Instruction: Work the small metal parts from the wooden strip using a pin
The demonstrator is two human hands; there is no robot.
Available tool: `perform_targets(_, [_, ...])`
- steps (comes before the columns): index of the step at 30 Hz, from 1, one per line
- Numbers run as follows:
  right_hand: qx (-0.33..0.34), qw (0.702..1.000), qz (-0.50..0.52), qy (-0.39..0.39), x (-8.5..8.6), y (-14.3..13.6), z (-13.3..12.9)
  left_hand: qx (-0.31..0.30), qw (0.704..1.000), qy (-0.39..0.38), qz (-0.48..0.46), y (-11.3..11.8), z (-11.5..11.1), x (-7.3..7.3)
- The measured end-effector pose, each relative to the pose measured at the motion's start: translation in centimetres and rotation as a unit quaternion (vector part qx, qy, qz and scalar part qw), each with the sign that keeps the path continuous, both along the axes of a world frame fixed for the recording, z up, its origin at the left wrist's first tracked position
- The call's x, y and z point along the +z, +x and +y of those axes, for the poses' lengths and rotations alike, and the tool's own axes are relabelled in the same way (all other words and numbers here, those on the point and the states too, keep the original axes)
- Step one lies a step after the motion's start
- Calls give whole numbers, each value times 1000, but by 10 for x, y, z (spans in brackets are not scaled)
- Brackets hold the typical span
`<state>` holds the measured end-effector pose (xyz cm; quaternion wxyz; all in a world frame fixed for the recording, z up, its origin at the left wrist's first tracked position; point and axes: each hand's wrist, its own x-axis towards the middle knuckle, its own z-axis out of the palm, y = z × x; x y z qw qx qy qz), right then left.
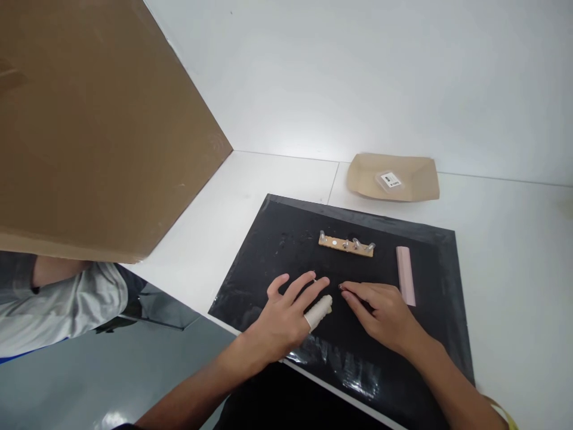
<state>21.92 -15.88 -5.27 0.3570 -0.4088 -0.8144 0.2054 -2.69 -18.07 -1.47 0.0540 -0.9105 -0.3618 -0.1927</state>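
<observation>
My left hand [293,307] hovers over or rests on the black mat [277,251], fingers spread, with white tape round one finger. Thumb and forefinger of my right hand [380,313] pinch a tiny dark, shiny piece [341,286] too small to name. Beyond both hands lies a narrow cardboard strip [351,246] carrying several small clear and metallic pieces and a white dot. To the right of it, a pink grooved bar [405,276] lies lengthwise on the mat, close to my right hand.
At the back stands a brown paper tray [421,179] holding a small clear case [389,181] with a white label. A large brown cardboard panel [102,119] borders the left side. Past it, another person's grey-and-white clothing [71,298] shows. The white table [514,269] surrounds the mat.
</observation>
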Motion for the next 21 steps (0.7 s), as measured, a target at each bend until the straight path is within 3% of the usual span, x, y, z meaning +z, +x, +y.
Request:
perform_targets(3, [-2,1000,-1,1,0,0,0,120,988,-39,-85,2,-7,-1])
perform_targets(5, [-2,1000,1,1,1,0,0,221,966,-58,-123,3,-9,0])
perform_targets(7, [-2,1000,3,0,1,-1,0,282,947,-81,-131,4,-7,0])
perform_targets(13, [0,1000,4,-4,3,-1,0,317,933,-127,-113,4,4,0])
perform_targets(21, [0,1000,7,-19,3,0,0,335,926,-134,-111,15,22,-5])
